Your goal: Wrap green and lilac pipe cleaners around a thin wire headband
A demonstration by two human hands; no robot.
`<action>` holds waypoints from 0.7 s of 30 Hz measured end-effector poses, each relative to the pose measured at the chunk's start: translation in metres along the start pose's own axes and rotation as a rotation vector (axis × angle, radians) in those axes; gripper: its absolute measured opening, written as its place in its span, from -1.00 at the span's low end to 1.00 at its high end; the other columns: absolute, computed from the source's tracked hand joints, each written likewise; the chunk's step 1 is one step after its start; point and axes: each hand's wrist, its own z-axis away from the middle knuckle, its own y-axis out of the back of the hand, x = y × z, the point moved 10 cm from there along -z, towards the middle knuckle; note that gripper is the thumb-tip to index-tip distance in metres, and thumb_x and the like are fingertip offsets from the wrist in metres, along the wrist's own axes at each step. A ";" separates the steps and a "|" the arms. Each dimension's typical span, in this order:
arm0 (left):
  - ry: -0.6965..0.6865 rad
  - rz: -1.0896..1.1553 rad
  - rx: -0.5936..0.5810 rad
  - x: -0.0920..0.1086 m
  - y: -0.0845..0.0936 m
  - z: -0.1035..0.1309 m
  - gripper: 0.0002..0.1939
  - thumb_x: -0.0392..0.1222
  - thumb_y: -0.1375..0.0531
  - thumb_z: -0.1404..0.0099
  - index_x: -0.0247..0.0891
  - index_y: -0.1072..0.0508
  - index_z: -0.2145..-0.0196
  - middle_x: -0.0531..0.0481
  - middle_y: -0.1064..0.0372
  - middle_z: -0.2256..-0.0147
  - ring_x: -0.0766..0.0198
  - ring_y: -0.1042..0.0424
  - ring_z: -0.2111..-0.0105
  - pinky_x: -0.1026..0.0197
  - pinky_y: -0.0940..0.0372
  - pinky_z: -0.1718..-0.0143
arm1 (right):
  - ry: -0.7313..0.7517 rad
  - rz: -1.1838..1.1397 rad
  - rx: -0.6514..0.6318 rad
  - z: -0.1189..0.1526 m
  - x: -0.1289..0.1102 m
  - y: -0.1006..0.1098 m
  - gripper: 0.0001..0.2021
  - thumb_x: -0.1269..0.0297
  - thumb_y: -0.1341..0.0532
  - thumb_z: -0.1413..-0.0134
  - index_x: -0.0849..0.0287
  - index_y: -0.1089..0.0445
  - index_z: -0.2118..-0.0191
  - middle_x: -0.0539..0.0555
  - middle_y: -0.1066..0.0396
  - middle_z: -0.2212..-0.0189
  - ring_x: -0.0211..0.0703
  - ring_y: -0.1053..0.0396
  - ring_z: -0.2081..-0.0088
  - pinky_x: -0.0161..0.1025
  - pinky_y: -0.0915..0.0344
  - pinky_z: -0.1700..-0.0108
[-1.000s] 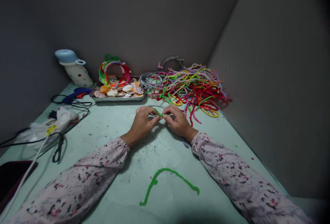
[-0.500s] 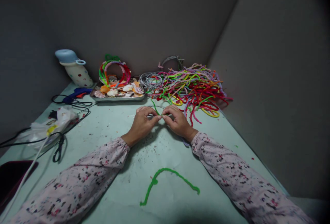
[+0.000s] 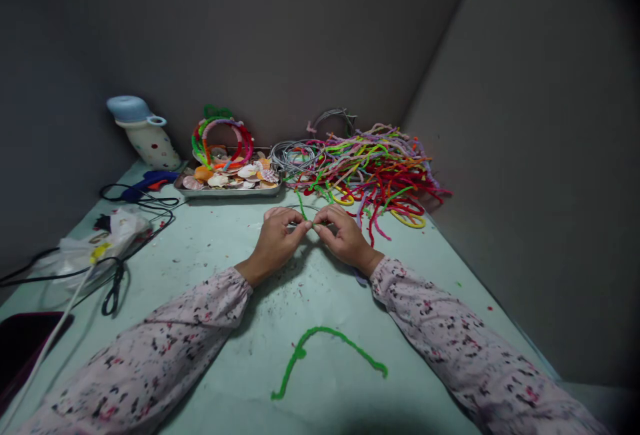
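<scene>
My left hand point(image 3: 281, 238) and my right hand point(image 3: 345, 233) meet fingertip to fingertip over the middle of the table. Between them is a thin grey wire hoop point(image 3: 306, 207), its far arc showing behind the fingers. A green pipe cleaner point(image 3: 301, 203) sticks up from the pinch, its lower end hidden by the fingertips. Both hands are closed, thumbs against forefingers. Nearer to me, a second green pipe cleaner point(image 3: 327, 329) lies bent in an arch on the table, apart from both hands.
A metal tray point(image 3: 230, 193) of seashells stands at the back, with colourful wrapped hoops point(image 3: 200, 138) on it. Right of it lie coiled grey wires point(image 3: 295, 158) and a heap of pipe cleaners point(image 3: 380, 161). A bottle point(image 3: 147, 141), black cable point(image 3: 114, 288) and plastic bag point(image 3: 127, 228) are at left.
The standing end of the green pipe cleaner has shifted slightly right and become more upright. My fingertips have moved a little at the pinch; both arms stay in place.
</scene>
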 end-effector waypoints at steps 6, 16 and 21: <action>-0.001 0.028 0.027 -0.001 0.002 0.000 -0.79 -0.07 -0.17 -0.26 -0.22 -0.40 0.45 0.04 -0.42 0.43 0.20 -0.35 0.32 0.10 -0.18 0.10 | -0.009 -0.017 0.007 -0.001 0.000 0.003 -0.97 0.36 -0.16 -0.14 0.12 -0.33 0.29 0.06 -0.36 0.35 -0.07 -0.28 0.24 -0.09 -0.22 0.12; -0.008 0.030 0.023 -0.002 0.000 0.000 -0.79 -0.08 -0.17 -0.27 -0.24 -0.41 0.45 0.04 -0.42 0.43 0.21 -0.36 0.32 0.10 -0.17 0.10 | -0.017 0.007 0.011 -0.001 0.002 0.002 -0.98 0.35 -0.18 -0.14 0.12 -0.34 0.29 0.06 -0.37 0.35 -0.08 -0.29 0.23 -0.09 -0.22 0.11; -0.028 0.026 0.023 0.000 -0.001 0.000 -0.79 -0.07 -0.15 -0.30 -0.23 -0.42 0.41 0.04 -0.42 0.40 0.21 -0.35 0.29 0.09 -0.16 0.10 | -0.051 0.010 0.038 -0.001 0.004 0.005 -0.98 0.35 -0.17 -0.14 0.12 -0.33 0.31 0.05 -0.36 0.37 -0.08 -0.28 0.24 -0.12 -0.22 0.14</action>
